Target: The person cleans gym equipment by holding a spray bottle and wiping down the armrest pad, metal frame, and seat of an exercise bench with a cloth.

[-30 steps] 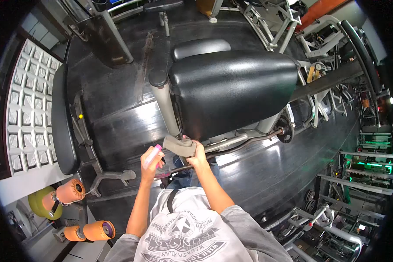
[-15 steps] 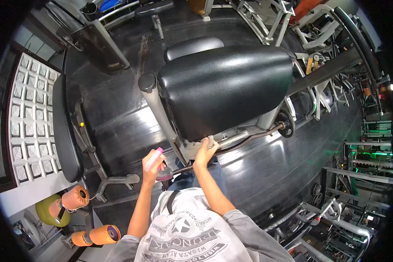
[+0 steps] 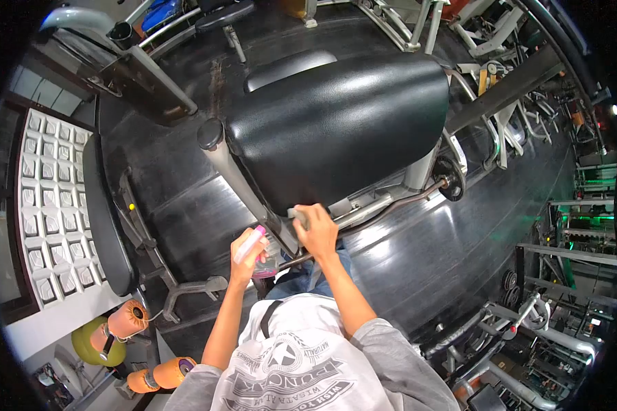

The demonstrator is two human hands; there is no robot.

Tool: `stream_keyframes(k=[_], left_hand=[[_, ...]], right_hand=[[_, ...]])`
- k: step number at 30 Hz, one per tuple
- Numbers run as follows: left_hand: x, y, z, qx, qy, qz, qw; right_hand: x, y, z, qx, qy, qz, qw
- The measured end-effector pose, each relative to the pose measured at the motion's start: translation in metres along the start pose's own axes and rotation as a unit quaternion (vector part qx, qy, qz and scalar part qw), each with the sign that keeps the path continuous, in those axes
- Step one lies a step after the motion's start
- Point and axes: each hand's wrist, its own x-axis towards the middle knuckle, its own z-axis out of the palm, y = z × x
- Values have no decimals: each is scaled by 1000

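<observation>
My left hand is wrapped round a spray bottle with a pink and white trigger head and a see-through body. A small grey cloth is pinched in the fingers of my right hand, by the lower left corner of a large black bench pad. Much of the cloth is hidden by the hand. Beside both hands rises the bench's grey metal frame. A bent curl bar runs below the pad, with a black weight plate at its far end.
A second, smaller black pad lies behind the large one. At left stand another padded bench and orange foam rollers. Racks and machines line the right side. The floor is dark and shiny.
My right hand has turned over, its back now upward, and the cloth has shifted left along the pad's near corner. The left hand still grips the spray bottle. The view has shifted slightly.
</observation>
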Motion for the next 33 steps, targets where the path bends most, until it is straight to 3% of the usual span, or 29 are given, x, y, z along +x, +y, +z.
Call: stream_keyframes(k=[5, 9, 16, 18, 19, 21, 23, 26, 27, 29, 30, 33], left_hand=[[-5, -1, -1, -3, 5, 7, 1000], [-8, -3, -3, 14, 3, -1, 1000], [-2, 0, 10, 27, -2, -12, 1000], [0, 4, 18, 27, -5, -15, 1000], [2, 6, 22, 22, -10, -18, 1000], [4, 10, 28, 20, -14, -20, 999], [5, 13, 33, 20, -25, -24, 999], [7, 10, 37, 28, -28, -28, 999], [7, 10, 40, 29, -29, -29, 999], [7, 9, 44, 33, -26, -32, 999], [7, 7, 45, 34, -28, -32, 998], [11, 3, 51, 30, -27, -45, 998]], right_hand=[[19, 38, -24, 64, 165, 238, 955], [34, 39, -24, 128, 264, 245, 924], [-1, 0, 12, 165, 128, 125, 970], [-6, 11, 0, 96, 34, 37, 994], [-5, 20, -6, 96, 37, 40, 994], [4, 45, -21, 36, 41, 52, 997], [13, 75, -27, 31, 114, 116, 986], [36, 95, -39, 93, 234, 285, 925], [40, 93, -40, 93, 235, 286, 924], [46, 82, -30, 189, 292, 349, 870], [36, 86, -8, 140, 326, 301, 885], [8, 44, 18, 191, 214, 325, 901]])
